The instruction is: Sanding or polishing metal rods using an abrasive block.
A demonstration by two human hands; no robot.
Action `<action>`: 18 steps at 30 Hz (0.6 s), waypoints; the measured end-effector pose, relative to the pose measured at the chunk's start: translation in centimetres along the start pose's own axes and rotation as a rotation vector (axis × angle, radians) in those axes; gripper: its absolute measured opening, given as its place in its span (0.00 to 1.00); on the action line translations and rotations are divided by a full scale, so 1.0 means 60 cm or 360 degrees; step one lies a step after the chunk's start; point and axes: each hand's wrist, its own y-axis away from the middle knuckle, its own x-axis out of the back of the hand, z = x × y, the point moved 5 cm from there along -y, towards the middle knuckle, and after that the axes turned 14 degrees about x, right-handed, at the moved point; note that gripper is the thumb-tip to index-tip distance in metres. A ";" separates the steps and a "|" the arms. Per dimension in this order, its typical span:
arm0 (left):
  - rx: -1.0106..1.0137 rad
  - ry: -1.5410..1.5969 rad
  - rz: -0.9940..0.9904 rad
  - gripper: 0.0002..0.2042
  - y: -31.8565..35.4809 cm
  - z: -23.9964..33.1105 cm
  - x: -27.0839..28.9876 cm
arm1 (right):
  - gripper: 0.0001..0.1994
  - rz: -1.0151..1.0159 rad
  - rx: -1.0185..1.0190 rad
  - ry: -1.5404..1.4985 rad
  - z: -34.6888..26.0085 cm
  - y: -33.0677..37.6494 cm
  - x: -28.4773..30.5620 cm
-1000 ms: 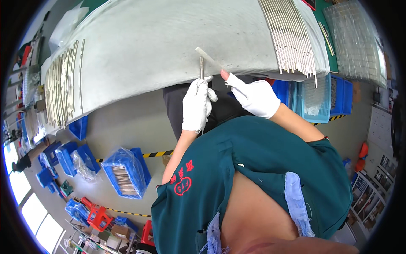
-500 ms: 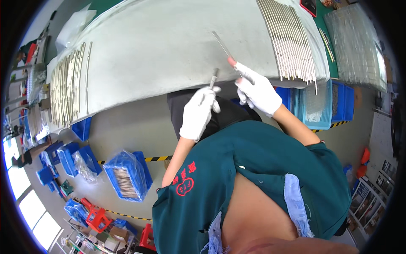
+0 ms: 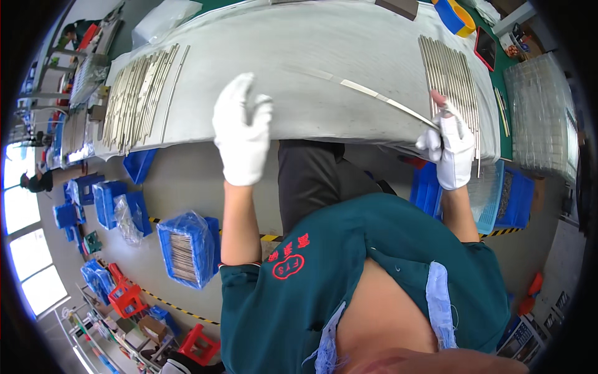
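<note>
A long, thin metal rod [image 3: 391, 102] slants up and leftward over the white-covered table, its far end blurred by motion. My right hand [image 3: 455, 153], in a white glove with a bare fingertip showing, is closed around the rod's near end, beside a row of similar rods [image 3: 458, 71] on the table's right. My left hand [image 3: 242, 134], also gloved in white, is raised over the table's near edge with its fingers apart and nothing in them. Further left lie many more rods [image 3: 140, 93], with a single rod [image 3: 176, 90] set slightly apart from them.
A white cloth [image 3: 274, 43] covers the table. A blue and yellow tape-like ring [image 3: 456, 17] and a red-edged phone-like device [image 3: 485, 48] lie at the far right, near stacked clear plastic trays [image 3: 541, 112]. Blue bins [image 3: 423, 190] stand below the right edge; a plastic-lined bin [image 3: 187, 246] holds rods on the floor.
My hands have moved apart: the right went rightward with the rod, and the left went leftward and opened, no longer holding the metal piece it had. The view has shifted slightly.
</note>
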 end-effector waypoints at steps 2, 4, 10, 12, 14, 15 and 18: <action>0.0112 -0.0437 0.0118 0.20 -0.040 -0.083 0.008 | 0.18 0.0139 0.0026 0.0329 0.003 -0.005 0.021; 0.0249 -0.0744 0.0113 0.21 -0.078 -0.174 0.023 | 0.14 -0.0024 0.0371 0.0713 0.030 -0.008 0.048; 0.0574 -0.1249 -0.0070 0.22 -0.162 -0.289 0.050 | 0.09 -0.0422 0.0339 0.1381 0.036 -0.003 0.044; 0.0698 -0.1287 -0.0110 0.22 -0.180 -0.302 0.043 | 0.10 -0.0522 0.0296 0.1746 0.018 -0.009 0.034; 0.0695 -0.1386 -0.0177 0.19 -0.198 -0.308 0.034 | 0.10 -0.0427 0.0322 0.1550 0.029 -0.012 0.042; 0.0708 -0.1442 -0.0193 0.18 -0.207 -0.314 0.041 | 0.10 -0.0352 0.0360 0.1335 0.025 -0.016 0.040; 0.0371 -0.1470 0.0125 0.15 -0.220 -0.326 0.015 | 0.14 -0.0497 -0.0009 0.0788 0.039 -0.012 -0.002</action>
